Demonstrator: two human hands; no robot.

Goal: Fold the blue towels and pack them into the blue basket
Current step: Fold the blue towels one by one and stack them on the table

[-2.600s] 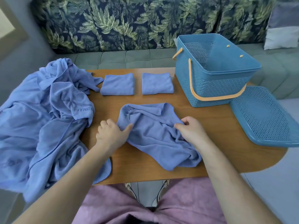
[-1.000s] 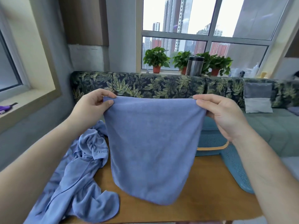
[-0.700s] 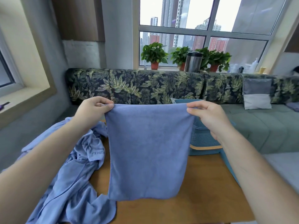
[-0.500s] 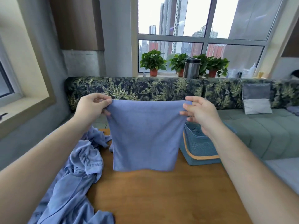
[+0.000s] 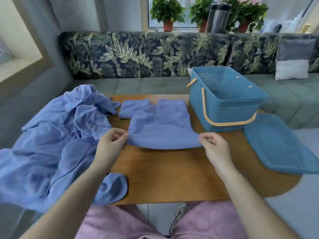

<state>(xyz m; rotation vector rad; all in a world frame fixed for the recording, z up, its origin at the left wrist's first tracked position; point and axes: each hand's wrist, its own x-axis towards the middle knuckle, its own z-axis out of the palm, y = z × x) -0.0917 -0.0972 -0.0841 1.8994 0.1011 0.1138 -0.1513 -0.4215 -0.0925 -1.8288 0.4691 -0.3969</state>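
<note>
My left hand (image 5: 110, 142) pinches near-left corner of towel (image 5: 162, 135), right hand (image 5: 214, 147) pinches near-right corner. Towel lies on table (image 5: 172, 175), near edge running left-right between my hands, rest stretching far from me. Fold probably goes away from me. Far right: basket (image 5: 224, 109), nearer right hand.

Open tabletop (image 5: 172, 173) in front; towel pile (image 5: 51, 144) crowds left, basket (image 5: 224, 114) right.
</note>
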